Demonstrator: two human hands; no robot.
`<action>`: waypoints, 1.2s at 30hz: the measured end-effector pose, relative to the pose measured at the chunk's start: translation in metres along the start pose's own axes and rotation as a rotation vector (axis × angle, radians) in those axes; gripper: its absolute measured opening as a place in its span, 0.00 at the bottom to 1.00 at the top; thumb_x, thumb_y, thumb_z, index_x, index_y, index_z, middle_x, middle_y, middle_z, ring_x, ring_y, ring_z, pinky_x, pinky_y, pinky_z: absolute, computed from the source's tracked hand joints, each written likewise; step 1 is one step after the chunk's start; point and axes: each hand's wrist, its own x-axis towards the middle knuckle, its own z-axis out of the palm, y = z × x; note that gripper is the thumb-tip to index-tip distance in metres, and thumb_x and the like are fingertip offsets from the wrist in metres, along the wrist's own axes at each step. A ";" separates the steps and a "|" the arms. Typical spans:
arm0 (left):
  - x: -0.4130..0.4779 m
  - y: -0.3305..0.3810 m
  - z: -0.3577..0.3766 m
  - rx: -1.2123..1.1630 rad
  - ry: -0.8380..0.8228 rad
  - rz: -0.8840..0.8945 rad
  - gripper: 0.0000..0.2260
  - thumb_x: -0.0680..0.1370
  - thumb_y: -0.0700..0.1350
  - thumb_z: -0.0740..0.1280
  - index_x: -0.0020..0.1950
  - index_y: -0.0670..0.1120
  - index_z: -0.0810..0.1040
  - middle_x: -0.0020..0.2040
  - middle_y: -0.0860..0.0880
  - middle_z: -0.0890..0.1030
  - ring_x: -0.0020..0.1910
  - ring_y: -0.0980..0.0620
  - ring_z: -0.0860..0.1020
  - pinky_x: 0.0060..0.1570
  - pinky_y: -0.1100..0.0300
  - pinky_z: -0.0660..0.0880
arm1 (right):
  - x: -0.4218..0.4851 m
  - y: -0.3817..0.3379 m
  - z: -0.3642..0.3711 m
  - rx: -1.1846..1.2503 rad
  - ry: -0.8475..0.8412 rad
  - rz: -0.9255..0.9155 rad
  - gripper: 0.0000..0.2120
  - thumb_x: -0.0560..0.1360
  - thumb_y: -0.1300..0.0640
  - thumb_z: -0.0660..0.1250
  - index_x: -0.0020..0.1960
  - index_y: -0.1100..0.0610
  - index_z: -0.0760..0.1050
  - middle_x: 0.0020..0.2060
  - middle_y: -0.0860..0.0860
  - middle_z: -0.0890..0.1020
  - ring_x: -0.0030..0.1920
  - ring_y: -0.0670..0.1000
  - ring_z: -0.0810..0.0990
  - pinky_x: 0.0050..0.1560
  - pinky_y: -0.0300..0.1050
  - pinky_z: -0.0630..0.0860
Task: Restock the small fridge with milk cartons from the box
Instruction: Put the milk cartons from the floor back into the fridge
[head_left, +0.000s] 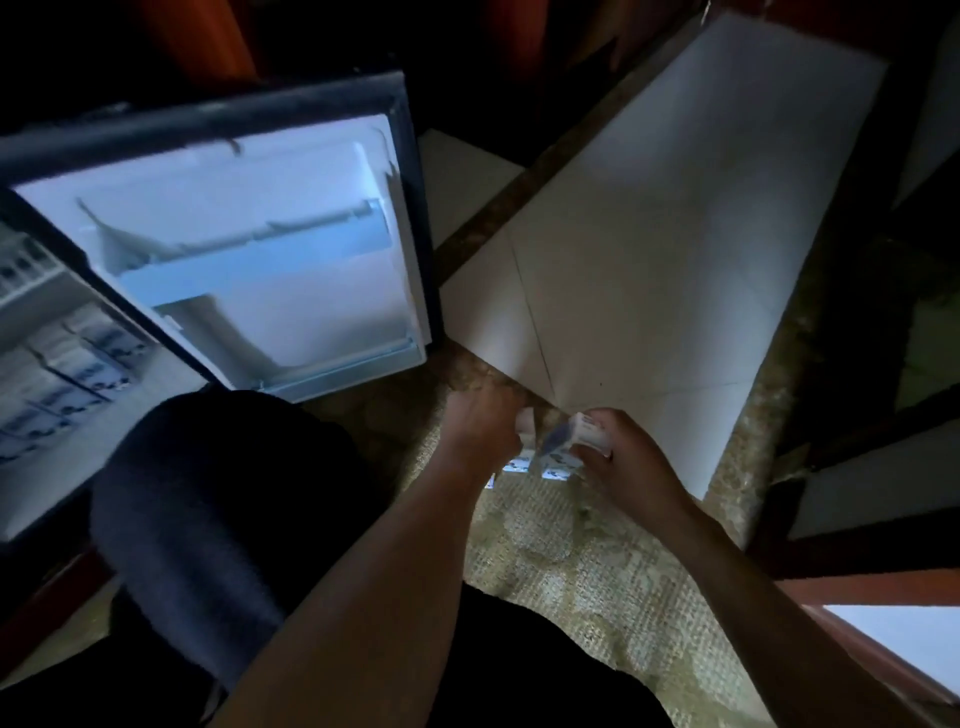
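Observation:
The small fridge stands open at the left, its door swung wide with a white inner liner. Rows of white-and-blue milk cartons lie on its shelf at the far left. Low over the patterned rug, my left hand grips a small white carton. Beside it my right hand holds another carton, tilted, with blue print. More cartons show just under both hands. No box can be made out in the dim light.
My dark-clothed knee is raised between the fridge and my arms. Pale floor tiles stretch ahead to the right, edged by the rug. Dark wooden furniture lines the right side.

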 end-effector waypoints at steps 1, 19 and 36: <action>-0.004 -0.001 -0.013 -0.012 0.024 -0.004 0.15 0.71 0.47 0.72 0.57 0.52 0.78 0.51 0.51 0.82 0.50 0.48 0.82 0.46 0.57 0.75 | 0.001 -0.009 -0.007 0.006 0.003 -0.021 0.15 0.77 0.54 0.70 0.62 0.51 0.74 0.55 0.48 0.79 0.53 0.48 0.79 0.50 0.45 0.75; -0.109 -0.098 -0.196 -0.153 0.382 -0.279 0.17 0.70 0.54 0.72 0.57 0.54 0.75 0.52 0.55 0.77 0.48 0.48 0.79 0.42 0.58 0.68 | 0.046 -0.227 -0.052 -0.012 0.003 -0.503 0.17 0.78 0.54 0.69 0.66 0.50 0.72 0.55 0.44 0.79 0.54 0.45 0.78 0.54 0.40 0.73; -0.222 -0.258 -0.255 -0.167 0.527 -0.632 0.17 0.72 0.52 0.74 0.59 0.55 0.77 0.52 0.57 0.80 0.42 0.55 0.79 0.38 0.60 0.71 | 0.087 -0.417 0.051 -0.048 -0.264 -0.881 0.14 0.82 0.54 0.64 0.67 0.53 0.69 0.56 0.48 0.75 0.52 0.48 0.76 0.54 0.45 0.73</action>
